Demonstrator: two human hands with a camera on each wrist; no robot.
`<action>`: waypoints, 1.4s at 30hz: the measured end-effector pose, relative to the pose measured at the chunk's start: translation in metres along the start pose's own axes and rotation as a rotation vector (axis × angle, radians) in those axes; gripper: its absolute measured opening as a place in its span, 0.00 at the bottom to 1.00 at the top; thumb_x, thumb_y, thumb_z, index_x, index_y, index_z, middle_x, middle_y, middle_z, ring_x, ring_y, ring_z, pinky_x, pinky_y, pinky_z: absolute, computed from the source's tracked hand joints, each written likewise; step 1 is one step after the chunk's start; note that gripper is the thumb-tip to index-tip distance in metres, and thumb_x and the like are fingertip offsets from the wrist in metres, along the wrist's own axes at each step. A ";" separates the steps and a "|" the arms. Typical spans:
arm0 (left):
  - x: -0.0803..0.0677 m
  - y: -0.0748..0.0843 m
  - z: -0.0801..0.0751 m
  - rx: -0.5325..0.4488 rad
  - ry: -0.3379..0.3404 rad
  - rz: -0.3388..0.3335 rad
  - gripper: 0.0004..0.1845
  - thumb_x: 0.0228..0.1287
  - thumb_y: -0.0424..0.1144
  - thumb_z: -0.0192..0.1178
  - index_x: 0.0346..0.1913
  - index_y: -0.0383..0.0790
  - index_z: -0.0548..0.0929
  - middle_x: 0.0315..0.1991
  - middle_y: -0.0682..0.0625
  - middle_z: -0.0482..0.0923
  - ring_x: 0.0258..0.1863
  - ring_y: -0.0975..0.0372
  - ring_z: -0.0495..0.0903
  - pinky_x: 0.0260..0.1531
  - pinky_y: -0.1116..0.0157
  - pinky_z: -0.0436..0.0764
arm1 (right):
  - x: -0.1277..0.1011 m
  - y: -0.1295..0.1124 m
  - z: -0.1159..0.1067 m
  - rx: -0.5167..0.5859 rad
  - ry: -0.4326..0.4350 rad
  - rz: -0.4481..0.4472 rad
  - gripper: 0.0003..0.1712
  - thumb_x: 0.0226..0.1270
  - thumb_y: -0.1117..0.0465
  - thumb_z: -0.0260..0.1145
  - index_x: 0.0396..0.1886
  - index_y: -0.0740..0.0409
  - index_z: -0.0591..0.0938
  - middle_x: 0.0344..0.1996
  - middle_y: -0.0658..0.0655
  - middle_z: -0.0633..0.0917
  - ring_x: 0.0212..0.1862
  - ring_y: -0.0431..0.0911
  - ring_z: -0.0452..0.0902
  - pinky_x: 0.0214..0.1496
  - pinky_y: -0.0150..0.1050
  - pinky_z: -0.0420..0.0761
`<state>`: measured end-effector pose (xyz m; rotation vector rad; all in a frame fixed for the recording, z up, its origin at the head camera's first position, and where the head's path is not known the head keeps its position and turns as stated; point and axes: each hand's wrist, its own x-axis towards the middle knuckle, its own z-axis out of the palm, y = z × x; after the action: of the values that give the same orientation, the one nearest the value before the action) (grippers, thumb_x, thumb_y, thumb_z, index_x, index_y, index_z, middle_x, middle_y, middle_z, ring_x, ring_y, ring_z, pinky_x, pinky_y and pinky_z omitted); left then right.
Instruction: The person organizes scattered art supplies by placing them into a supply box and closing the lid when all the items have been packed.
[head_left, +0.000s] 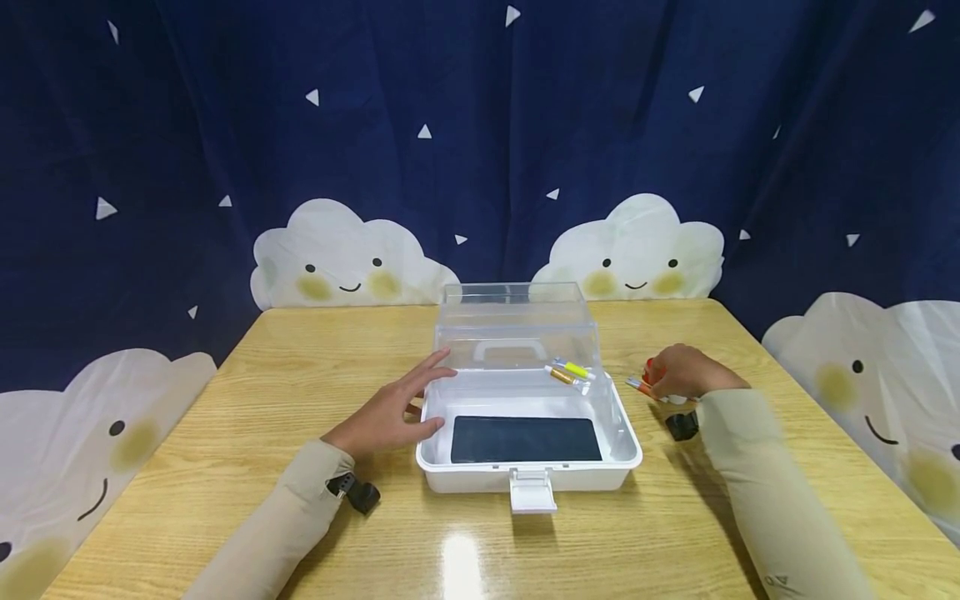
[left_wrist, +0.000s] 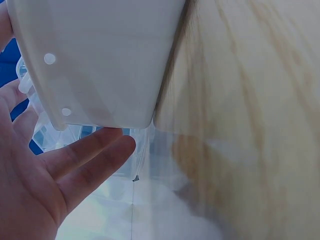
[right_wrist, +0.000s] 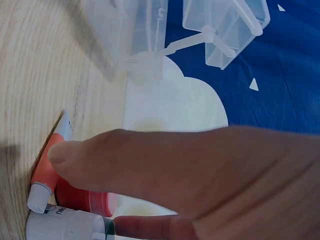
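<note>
Beige long sleeves [head_left: 757, 475], black wrist-worn cameras [head_left: 358, 493], bare hands

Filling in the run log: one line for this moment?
left hand: flat against box side | right hand: on red tube | lid: open

Open storage box and the tubes at your right hand.

A white plastic box [head_left: 525, 467] is sitting at the middle of the wooden table with its clear lid [head_left: 517, 329] standing open and upright at the back, its front latch [head_left: 531, 490] hanging forward. A dark flat pad [head_left: 525, 439] is lying on its floor, and two small tubes, one yellow [head_left: 576, 369] and one orange [head_left: 562, 377], are resting near its back right corner. Just beside the box on your right, an orange-red tube [right_wrist: 47, 165] with a white cap is lying flat on the table, touching a white tube [right_wrist: 65, 226].
</note>
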<state>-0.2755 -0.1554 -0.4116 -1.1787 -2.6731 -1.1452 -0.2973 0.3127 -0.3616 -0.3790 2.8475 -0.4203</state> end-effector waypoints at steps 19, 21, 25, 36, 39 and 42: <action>-0.001 0.000 0.001 -0.006 0.003 0.001 0.35 0.63 0.49 0.63 0.71 0.63 0.62 0.76 0.67 0.39 0.57 0.60 0.74 0.45 0.66 0.81 | 0.009 -0.011 0.011 -0.245 0.084 0.102 0.06 0.46 0.67 0.69 0.17 0.56 0.79 0.26 0.58 0.73 0.34 0.56 0.65 0.36 0.48 0.66; -0.001 0.000 0.001 -0.002 0.005 0.003 0.34 0.63 0.48 0.63 0.71 0.63 0.62 0.77 0.65 0.40 0.57 0.59 0.74 0.45 0.66 0.81 | 0.009 -0.013 0.013 -0.225 0.088 0.141 0.05 0.46 0.68 0.68 0.19 0.57 0.79 0.29 0.62 0.72 0.36 0.59 0.63 0.34 0.48 0.67; 0.000 -0.001 0.001 0.002 0.003 -0.003 0.34 0.63 0.49 0.63 0.70 0.64 0.62 0.77 0.66 0.39 0.59 0.60 0.73 0.45 0.66 0.81 | 0.009 -0.015 0.016 -0.193 0.106 0.187 0.05 0.49 0.70 0.65 0.20 0.58 0.80 0.33 0.66 0.70 0.36 0.62 0.61 0.30 0.47 0.70; 0.000 0.000 0.001 -0.005 0.001 -0.003 0.35 0.63 0.46 0.63 0.71 0.63 0.62 0.77 0.63 0.40 0.58 0.60 0.74 0.45 0.66 0.81 | 0.010 -0.016 0.021 -0.194 0.166 0.209 0.01 0.53 0.68 0.63 0.24 0.62 0.79 0.36 0.71 0.69 0.39 0.66 0.62 0.29 0.53 0.74; 0.000 0.000 0.000 -0.008 0.002 -0.003 0.35 0.63 0.46 0.63 0.71 0.63 0.62 0.77 0.64 0.40 0.57 0.60 0.74 0.45 0.66 0.81 | 0.011 -0.015 0.022 -0.188 0.170 0.215 0.02 0.55 0.68 0.63 0.25 0.62 0.80 0.36 0.71 0.69 0.40 0.67 0.62 0.29 0.53 0.74; 0.000 0.001 0.000 -0.007 0.000 -0.006 0.34 0.63 0.48 0.63 0.71 0.63 0.62 0.77 0.65 0.40 0.57 0.60 0.74 0.46 0.66 0.81 | 0.011 -0.014 0.022 -0.189 0.173 0.214 0.02 0.56 0.68 0.62 0.26 0.62 0.79 0.36 0.71 0.69 0.40 0.67 0.62 0.28 0.53 0.74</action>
<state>-0.2749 -0.1551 -0.4114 -1.1725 -2.6762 -1.1561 -0.2987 0.2908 -0.3803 -0.0698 3.0637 -0.1496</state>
